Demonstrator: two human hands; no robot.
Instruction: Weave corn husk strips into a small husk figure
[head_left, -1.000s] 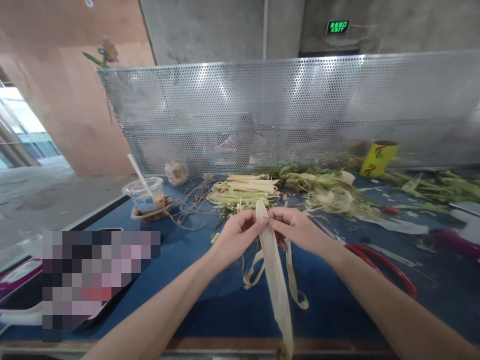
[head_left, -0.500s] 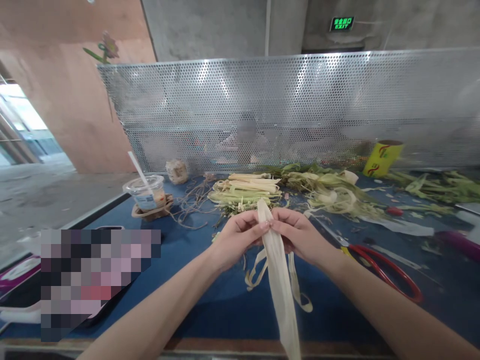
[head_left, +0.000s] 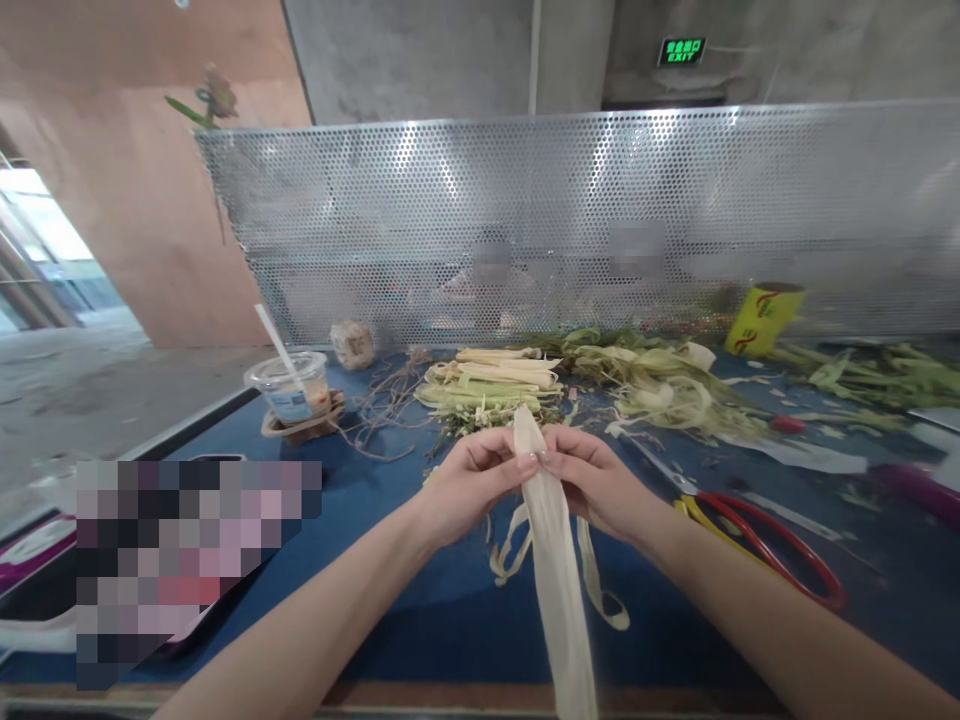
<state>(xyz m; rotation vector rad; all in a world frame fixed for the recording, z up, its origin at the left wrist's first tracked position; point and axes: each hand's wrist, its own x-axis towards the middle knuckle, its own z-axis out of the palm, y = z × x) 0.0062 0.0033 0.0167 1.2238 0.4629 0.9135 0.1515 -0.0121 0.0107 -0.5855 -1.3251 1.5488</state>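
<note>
A long pale husk strip [head_left: 556, 560] hangs toward the table's front edge, its upper end pinched between my two hands. My left hand [head_left: 487, 468] grips it from the left, thumb on top and fingers curled behind. On the other side my right hand [head_left: 583, 465] pinches the same spot, its thumb tip close to the left one. Thin curled strips [head_left: 592, 580] dangle behind the husk on both sides. Just beyond my hands lies a stack of pale and green husk pieces [head_left: 495, 375] on the blue table [head_left: 405, 620].
Red-and-yellow-handled scissors [head_left: 772, 545] lie at right. Green leaves and husks [head_left: 660, 380] spread behind them, near a yellow roll [head_left: 765, 318]. A drink cup [head_left: 292, 385], twine [head_left: 386, 400] and a blurred-out object [head_left: 202, 550] are at left. A perforated metal screen [head_left: 420, 230] stands behind.
Both hands have dipped very slightly with the husk strip, whose lower end has shifted a little left. Their pinch is unchanged. A blurred patch now shows behind the screen, right of centre.
</note>
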